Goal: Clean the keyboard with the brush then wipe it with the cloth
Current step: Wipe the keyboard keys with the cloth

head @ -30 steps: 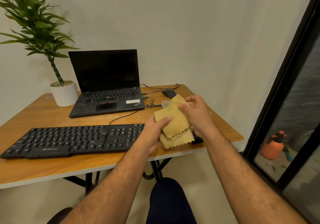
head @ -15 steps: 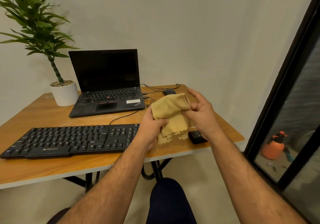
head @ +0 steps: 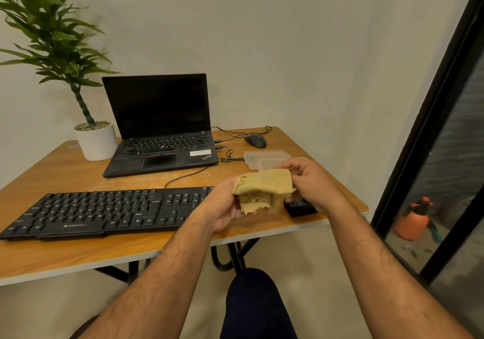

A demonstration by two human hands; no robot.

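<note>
We are counting one black keyboard [head: 104,211], lying flat along the near side of one wooden table [head: 65,249], and one tan cloth [head: 263,188], which we are holding in the air between both hands, above the table's right part, just past the keyboard's right end. We are also counting one open laptop [head: 159,126] with a dark screen, one potted plant [head: 95,139] in a white pot to its left, one dark mouse [head: 256,140] at the far right, one clear plastic container [head: 264,158] with a loose lid, and one small black object [head: 298,206] near the table's right front edge.

We are gripping the cloth's left side with our left hand [head: 222,207], fingers curled under and thumb on top. Our right hand [head: 311,184] is pinching the cloth's right edge, fingers bent over it. Both forearms are reaching forward from the lower edge of view, converging on the cloth.

Our left hand is covering the keyboard's right end. The cloth and right hand are partly hiding the small black object, so we cannot tell what it is. We are not making out a brush. The plant's top is being cut off by the frame.
</note>
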